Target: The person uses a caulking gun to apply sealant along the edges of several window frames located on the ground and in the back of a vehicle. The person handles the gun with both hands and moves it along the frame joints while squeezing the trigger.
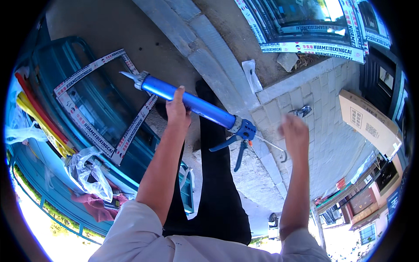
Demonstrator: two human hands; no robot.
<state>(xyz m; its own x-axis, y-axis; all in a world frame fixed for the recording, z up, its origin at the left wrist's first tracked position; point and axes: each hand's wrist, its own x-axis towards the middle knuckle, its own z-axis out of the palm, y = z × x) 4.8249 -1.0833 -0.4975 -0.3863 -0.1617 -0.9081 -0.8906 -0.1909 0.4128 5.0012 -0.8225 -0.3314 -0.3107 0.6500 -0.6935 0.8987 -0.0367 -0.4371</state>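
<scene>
Two bare hands are raised over paving. The left hand (178,109) is wrapped round the blue tube of a caulking gun (192,105), gripping it near the middle; the gun lies slantwise in the air, nozzle toward the upper left, trigger handle hanging at the lower right. The right hand (294,131) is blurred, just beside the gun's rod end and apparently holding nothing; how far it is open cannot be told. Left of the gun lies a taped window frame (104,105) in a teal cart (48,183). A cardboard box (366,118) stands at the right.
</scene>
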